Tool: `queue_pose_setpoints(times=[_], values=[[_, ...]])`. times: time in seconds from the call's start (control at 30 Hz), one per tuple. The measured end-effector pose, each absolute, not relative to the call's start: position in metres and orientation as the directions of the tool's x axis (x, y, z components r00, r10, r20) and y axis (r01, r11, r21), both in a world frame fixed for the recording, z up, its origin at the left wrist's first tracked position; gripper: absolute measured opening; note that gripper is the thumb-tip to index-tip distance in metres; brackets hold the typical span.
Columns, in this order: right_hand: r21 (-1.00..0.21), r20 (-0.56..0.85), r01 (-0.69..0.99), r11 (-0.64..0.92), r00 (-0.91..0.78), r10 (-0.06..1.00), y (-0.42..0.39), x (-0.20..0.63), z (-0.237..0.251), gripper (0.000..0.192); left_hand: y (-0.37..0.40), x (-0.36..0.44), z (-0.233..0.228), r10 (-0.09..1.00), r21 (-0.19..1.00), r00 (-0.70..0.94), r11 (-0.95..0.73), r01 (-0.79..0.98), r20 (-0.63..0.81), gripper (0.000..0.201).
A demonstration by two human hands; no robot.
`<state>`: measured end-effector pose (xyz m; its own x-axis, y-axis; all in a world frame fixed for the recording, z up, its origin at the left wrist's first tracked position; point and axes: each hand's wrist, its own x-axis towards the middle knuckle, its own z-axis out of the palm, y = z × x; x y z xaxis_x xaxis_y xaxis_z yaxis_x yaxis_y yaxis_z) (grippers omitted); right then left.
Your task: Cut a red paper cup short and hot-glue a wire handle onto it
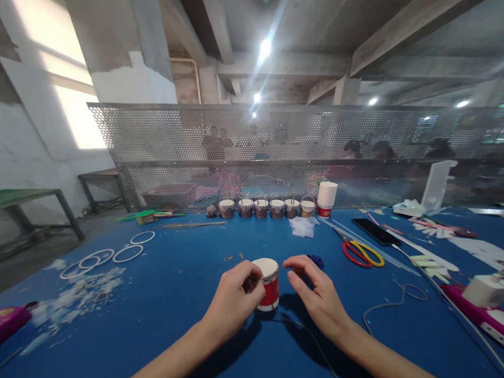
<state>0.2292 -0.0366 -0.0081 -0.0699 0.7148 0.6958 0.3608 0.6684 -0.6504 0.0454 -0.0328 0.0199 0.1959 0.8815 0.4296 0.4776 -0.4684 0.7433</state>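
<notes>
1. My left hand [234,301] wraps the small red-and-white paper cup [268,284], steadying it upright on the blue worktop [165,304].
2. My right hand [312,289] hovers just beside it, fingers loosely curled, holding nothing I can see.
3. Red-and-yellow scissors [362,253] lie beyond the right hand.

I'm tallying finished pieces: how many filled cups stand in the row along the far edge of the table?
6. The filled cups stand side by side before the mesh screen, left of a stack of empty cups, which may hide more.
</notes>
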Motion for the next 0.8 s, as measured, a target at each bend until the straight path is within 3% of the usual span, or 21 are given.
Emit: queue_pose_setpoints(times=[0.2,0.37,0.6,0.8], values=[[-0.72,0.624,0.336,0.607,-0.069,0.778,-0.039,0.228,-0.007,0.022,-0.033,0.044,0.024,0.893,0.794,0.124,-0.443,0.417,0.433,0.008],[-0.742,0.589,0.349,0.573,-0.069,0.805,-0.039,0.226,-0.006,0.032,-0.033,0.045,0.025,0.937,0.87,0.1,-0.349,0.347,0.336,0.013],[-0.578,0.707,0.452,0.68,-0.139,0.693,-0.036,0.221,-0.016,0.008,-0.03,0.048,0.021,0.963,0.925,0.11,-0.268,0.269,0.247,0.017],[-0.471,0.75,0.564,0.678,-0.15,0.645,-0.035,0.219,-0.021,0.008,-0.031,0.051,0.018,0.965,0.924,0.137,-0.253,0.286,0.222,0.019]])
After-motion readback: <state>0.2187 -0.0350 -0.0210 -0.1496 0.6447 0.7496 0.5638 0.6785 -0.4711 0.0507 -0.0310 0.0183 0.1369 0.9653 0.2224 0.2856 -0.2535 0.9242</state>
